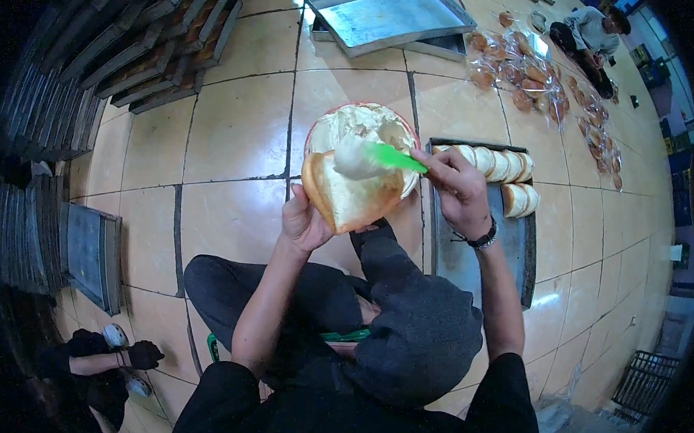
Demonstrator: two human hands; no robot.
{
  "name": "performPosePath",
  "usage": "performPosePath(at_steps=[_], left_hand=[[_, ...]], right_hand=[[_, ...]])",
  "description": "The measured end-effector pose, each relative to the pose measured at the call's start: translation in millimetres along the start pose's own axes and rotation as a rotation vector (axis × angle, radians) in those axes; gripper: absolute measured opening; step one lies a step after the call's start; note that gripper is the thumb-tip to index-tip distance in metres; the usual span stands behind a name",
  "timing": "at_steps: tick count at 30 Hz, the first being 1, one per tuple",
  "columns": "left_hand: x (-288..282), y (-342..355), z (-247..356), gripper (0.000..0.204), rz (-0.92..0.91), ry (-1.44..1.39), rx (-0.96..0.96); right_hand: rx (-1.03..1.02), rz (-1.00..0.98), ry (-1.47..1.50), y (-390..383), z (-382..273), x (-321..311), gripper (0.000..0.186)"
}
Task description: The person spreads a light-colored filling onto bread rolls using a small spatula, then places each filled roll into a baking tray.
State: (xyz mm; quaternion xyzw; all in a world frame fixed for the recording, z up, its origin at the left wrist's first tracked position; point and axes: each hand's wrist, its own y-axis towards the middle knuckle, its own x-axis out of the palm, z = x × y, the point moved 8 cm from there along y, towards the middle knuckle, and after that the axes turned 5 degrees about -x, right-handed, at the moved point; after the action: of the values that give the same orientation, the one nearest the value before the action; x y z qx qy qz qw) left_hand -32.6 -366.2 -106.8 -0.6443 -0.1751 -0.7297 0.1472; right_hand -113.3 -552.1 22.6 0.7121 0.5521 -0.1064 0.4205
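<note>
My left hand grips an opened piece of golden-crusted bread by its left side, the pale inner face turned up. In my right hand is a green spatula; its blade, blurred and coated with pale cream, lies over the bread's upper part. Just beyond the bread, and partly hidden by it, stands a red-rimmed bowl filled with whipped pale cream. A dark metal tray to the right holds filled bread pieces in rows at its far end.
Metal trays lie on the tiled floor ahead. Tall tray stacks rise at the left, with another tray nearer. Bagged buns spread at the far right, near a seated person. A second person's gloved hand shows lower left.
</note>
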Motion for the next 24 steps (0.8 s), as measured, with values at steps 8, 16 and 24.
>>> performPosePath(at_steps=[8, 16, 24], left_hand=[[54, 20, 9, 0.079, 0.021, 0.133, -0.022], [40, 16, 30, 0.055, 0.175, 0.351, 0.046], [33, 25, 52, 0.04, 0.374, 0.198, 0.282]], right_hand=[[-0.328, -0.152, -0.542, 8, -22, -28, 0.061], [-0.103, -0.142, -0.308, 22, -43, -22, 0.069], [-0.115, -0.254, -0.369, -15, -46, 10, 0.064]])
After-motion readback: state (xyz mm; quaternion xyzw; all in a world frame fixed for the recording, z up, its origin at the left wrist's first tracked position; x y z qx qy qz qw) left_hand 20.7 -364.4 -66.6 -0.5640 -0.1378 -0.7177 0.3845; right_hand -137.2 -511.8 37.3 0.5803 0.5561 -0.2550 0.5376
